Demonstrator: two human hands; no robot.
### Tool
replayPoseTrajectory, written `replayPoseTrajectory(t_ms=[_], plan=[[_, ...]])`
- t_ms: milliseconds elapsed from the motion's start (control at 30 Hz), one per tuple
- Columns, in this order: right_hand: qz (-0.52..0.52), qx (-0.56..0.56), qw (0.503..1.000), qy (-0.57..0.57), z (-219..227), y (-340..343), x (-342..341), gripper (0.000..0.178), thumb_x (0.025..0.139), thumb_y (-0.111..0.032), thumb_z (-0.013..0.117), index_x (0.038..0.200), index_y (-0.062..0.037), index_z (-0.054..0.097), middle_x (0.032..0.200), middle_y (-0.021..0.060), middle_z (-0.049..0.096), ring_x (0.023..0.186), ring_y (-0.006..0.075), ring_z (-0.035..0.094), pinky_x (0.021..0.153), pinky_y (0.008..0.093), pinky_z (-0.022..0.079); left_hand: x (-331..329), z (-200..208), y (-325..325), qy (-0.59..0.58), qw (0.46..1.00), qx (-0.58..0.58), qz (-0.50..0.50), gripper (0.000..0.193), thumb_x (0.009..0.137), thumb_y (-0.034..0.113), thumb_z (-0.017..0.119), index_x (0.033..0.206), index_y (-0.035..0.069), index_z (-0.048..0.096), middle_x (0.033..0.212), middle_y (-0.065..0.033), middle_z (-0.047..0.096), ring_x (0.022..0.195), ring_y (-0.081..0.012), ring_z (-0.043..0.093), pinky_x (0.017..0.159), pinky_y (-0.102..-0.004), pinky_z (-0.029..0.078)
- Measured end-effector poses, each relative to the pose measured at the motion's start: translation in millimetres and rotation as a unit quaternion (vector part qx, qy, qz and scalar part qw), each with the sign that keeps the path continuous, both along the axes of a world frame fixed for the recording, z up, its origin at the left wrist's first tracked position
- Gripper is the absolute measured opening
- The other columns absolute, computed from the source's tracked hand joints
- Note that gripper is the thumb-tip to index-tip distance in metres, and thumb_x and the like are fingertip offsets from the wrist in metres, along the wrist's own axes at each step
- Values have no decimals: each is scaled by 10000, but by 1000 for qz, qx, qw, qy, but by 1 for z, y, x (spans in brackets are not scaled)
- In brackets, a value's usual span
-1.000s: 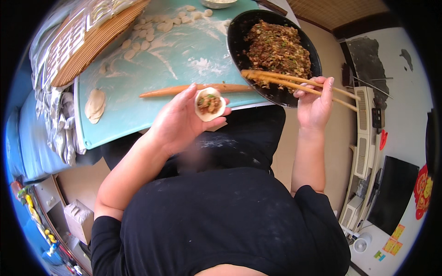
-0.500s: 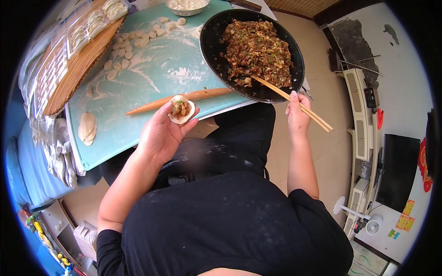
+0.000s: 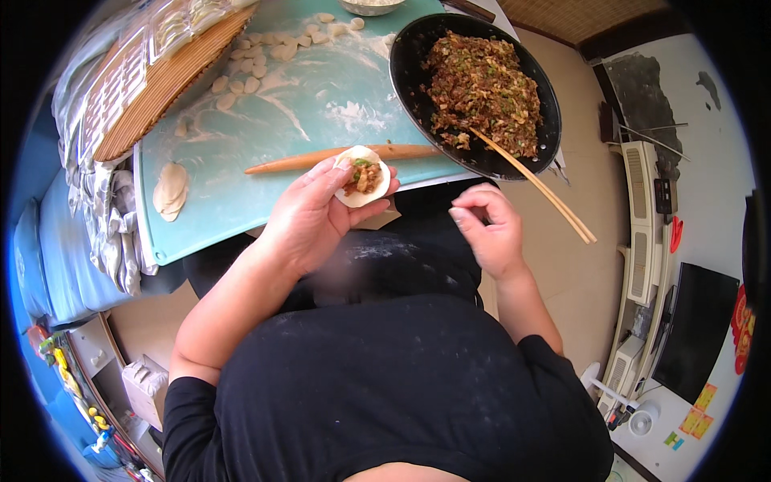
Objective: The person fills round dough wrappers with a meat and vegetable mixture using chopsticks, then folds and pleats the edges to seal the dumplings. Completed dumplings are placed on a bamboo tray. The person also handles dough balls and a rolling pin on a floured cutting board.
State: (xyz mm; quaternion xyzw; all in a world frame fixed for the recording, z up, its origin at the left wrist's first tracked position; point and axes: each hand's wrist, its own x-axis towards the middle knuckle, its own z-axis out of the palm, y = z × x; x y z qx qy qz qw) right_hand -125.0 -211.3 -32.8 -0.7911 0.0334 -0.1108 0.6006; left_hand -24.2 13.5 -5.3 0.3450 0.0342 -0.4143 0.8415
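Observation:
My left hand (image 3: 309, 213) holds a round dumpling wrapper (image 3: 377, 190) between thumb and fingers, with a lump of brown and green filling (image 3: 363, 175) in its middle. To the right, my right hand (image 3: 491, 229) is in the air with nothing in it, its fingers curved and the thumb apart from them. Beyond it stands a black pan (image 3: 408, 76) heaped with chopped filling (image 3: 486, 92). A pair of chopsticks (image 3: 546, 197) leans on the pan's near rim, tips in the filling. Behind my left hand lies a wooden rolling pin (image 3: 293, 163).
A floured green mat (image 3: 217, 197) covers the table. On it are a stack of wrappers (image 3: 170, 191) and several small dough pieces (image 3: 285, 50). Trays of dumplings (image 3: 173, 32) rest on a brown slatted board (image 3: 165, 96) at left. A flour bowl (image 3: 371, 6) stands at the far edge.
My right hand has let go of the chopsticks, leaving them in the pan, and has come left toward my left hand. The view has shifted somewhat.

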Motion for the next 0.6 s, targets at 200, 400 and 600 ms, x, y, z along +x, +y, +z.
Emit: replayPoseTrajectory(t_ms=[200, 400, 600], plan=[[153, -311, 887, -304, 39, 37, 49, 291, 625, -97, 729, 900, -148, 648, 1033, 72, 570, 951, 284, 548, 790, 375, 461, -7, 10, 3, 40, 999, -4, -23, 372, 952, 230, 394, 1211, -36, 425, 1144, -191, 538, 1048, -259, 556, 927, -410, 449], [190, -322, 860, -347, 41, 48, 64, 262, 605, -102, 735, 853, -156, 671, 1003, 53, 575, 941, 266, 543, 805, 371, 457, -5, 4, 17, 36, 998, -33, -49, 350, 947, 216, 408, 1203, -18, 452, 1126, -155, 553, 1022, -234, 566, 899, -385, 461], [192, -362, 818, -404, 43, 57, 65, 138, 671, -116, 637, 808, -102, 625, 916, 14, 604, 876, 204, 564, 695, 318, 466, -8, 0, 19, -25, 999, -28, -28, 303, 926, 168, 465, 1164, -16, 501, 1065, -97, 587, 967, -168, 579, 856, -318, 474]])
